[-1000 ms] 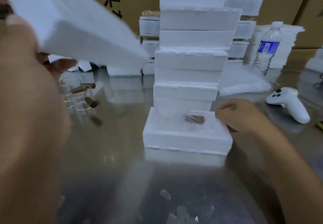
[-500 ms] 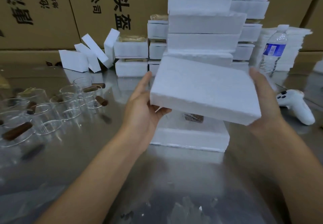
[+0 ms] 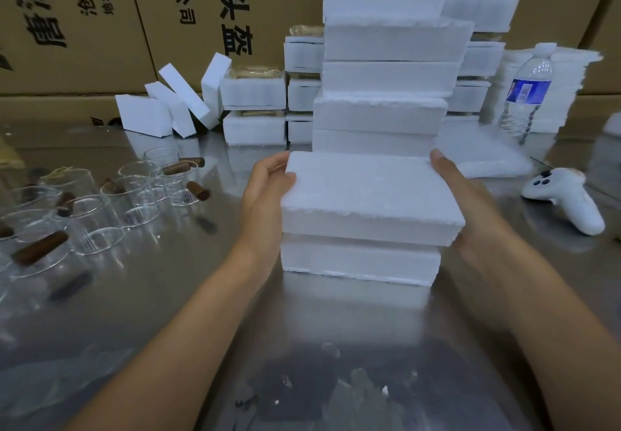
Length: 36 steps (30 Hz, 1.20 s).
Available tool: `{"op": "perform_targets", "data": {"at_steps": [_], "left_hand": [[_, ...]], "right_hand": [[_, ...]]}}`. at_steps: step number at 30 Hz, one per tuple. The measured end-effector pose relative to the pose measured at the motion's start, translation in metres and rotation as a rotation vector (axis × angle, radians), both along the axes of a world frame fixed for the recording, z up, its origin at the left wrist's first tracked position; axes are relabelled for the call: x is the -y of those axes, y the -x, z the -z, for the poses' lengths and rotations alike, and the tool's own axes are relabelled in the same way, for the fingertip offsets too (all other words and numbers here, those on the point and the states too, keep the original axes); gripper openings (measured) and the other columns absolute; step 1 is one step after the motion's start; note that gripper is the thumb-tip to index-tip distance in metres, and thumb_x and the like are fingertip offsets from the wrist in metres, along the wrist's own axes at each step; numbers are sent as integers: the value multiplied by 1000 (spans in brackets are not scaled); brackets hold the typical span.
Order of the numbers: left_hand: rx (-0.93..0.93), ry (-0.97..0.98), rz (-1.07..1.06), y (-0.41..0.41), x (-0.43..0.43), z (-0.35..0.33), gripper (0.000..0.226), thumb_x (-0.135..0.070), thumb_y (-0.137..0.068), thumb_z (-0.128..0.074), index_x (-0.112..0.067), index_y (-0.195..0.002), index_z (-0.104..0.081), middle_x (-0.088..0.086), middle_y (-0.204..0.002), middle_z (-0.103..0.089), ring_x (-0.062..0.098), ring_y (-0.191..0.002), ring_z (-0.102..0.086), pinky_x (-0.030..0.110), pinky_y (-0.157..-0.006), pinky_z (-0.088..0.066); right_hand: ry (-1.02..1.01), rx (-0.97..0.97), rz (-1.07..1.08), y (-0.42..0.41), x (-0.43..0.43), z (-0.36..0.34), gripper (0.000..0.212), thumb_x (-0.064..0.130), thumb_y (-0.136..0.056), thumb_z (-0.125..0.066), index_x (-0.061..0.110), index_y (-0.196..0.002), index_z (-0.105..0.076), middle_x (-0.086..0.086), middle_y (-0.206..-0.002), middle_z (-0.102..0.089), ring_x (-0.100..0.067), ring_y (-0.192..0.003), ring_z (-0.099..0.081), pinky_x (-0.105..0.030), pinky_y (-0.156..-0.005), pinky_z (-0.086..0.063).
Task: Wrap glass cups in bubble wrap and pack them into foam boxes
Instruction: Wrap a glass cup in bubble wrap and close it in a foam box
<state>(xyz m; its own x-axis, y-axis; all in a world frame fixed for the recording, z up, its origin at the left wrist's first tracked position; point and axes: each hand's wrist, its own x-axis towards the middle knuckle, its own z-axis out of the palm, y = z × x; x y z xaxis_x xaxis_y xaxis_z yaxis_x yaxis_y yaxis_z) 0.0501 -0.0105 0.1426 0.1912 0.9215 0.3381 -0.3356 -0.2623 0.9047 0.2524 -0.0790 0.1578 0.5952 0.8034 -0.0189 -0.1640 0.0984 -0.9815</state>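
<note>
We gripped the foam lid [image 3: 369, 192] between left hand [image 3: 265, 195] and right hand [image 3: 470, 205], squaring it onto the foam box [image 3: 359, 259].

Single head cam, wide-angle; looks fwd/down, close over table [image 3: 161, 296], cartons [image 3: 84, 54] behind.

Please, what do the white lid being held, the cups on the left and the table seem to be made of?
Foam lid: apparently expanded polystyrene, matte white, grainy crumbly edges.
Cups: clear glass, glossy, see-through.
Table: probably stainless steel, brushed, blurry reflections.
</note>
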Motion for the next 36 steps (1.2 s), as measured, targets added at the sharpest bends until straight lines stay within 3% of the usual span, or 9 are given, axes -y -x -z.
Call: {"op": "perform_targets", "data": {"at_steps": [7, 12, 15, 18, 23, 26, 30, 33, 36], "left_hand": [[-68, 198, 91, 3, -12, 10, 24, -17, -95, -47, -26, -110, -64, -5, -101, -71, 15, -96, -65, 29, -83, -50], [-127, 285, 100, 2, -14, 13, 30, -23, -95, -49, -19, -121, -61, 4, -115, -68, 24, -111, -62, 41, -104, -43], [-152, 306, 107, 1, -16, 11, 28, -22, -93, -52, -20, -120, -61, 3, -112, -69, 23, -105, -63, 40, -99, -45], [-206, 284, 69, 4, -17, 13, 18, -25, -90, -57, -26, -107, -64, -1, -105, -69, 17, -93, -63, 30, -82, -45], [-280, 279, -80, 5, -14, 16, 16, -34, -86, -63, -22, -94, -60, -4, -89, -65, 11, -72, -58, 25, -61, -40], [-330, 306, -79, 5, -12, 13, 23, -38, -86, -62, -16, -94, -62, -2, -88, -67, 15, -76, -60, 28, -67, -41], [-364, 368, -27, 5, -6, 7, 30, -41, -88, -57, -13, -86, -66, 7, -90, -70, 26, -86, -63, 37, -86, -46], [-406, 272, -88, 3, 10, 1, 21, -39, -90, -56, -21, -80, -57, 2, -83, -57, 17, -79, -53, 31, -78, -40], [-328, 110, -161, 8, 34, -21, 34, -30, -92, -54, -19, -62, -64, -11, -60, -60, 3, -58, -55, 15, -57, -41]], "right_hand": [[37, 38, 9, 1, -4, 7, 37, 49, -79, -67, 18, -99, -68, -1, -98, -74, -24, -94, -69, -43, -97, -48], [74, 34, 34, -5, -3, 10, 30, 37, -78, -73, 11, -92, -70, -8, -93, -74, -29, -91, -69, -45, -93, -50], [139, 55, 9, -10, -1, 10, 40, 40, -75, -75, 7, -97, -69, -10, -95, -73, -29, -85, -67, -40, -84, -49], [172, 105, -15, -15, 0, 9, 38, 45, -78, -71, 12, -95, -67, 0, -74, -70, -20, -70, -63, -35, -77, -48], [210, 216, -245, -21, 12, -3, 30, 50, -84, -59, 22, -87, -67, 9, -67, -70, -5, -52, -64, -19, -46, -46], [299, 356, -346, -22, 20, -9, 35, 48, -76, -64, 20, -95, -70, 6, -86, -75, -8, -74, -70, -23, -56, -51], [470, 501, -351, -18, 27, -10, 41, 57, -78, -59, 20, -90, -71, 4, -83, -75, -15, -79, -70, -27, -62, -56], [438, 480, -375, -11, 31, -13, 38, 51, -84, -55, 16, -83, -71, 2, -75, -74, -12, -69, -71, -24, -57, -55], [308, 421, -353, -1, 42, -22, 36, 42, -84, -59, 11, -69, -71, 0, -64, -71, -9, -55, -67, -18, -47, -50]]}}
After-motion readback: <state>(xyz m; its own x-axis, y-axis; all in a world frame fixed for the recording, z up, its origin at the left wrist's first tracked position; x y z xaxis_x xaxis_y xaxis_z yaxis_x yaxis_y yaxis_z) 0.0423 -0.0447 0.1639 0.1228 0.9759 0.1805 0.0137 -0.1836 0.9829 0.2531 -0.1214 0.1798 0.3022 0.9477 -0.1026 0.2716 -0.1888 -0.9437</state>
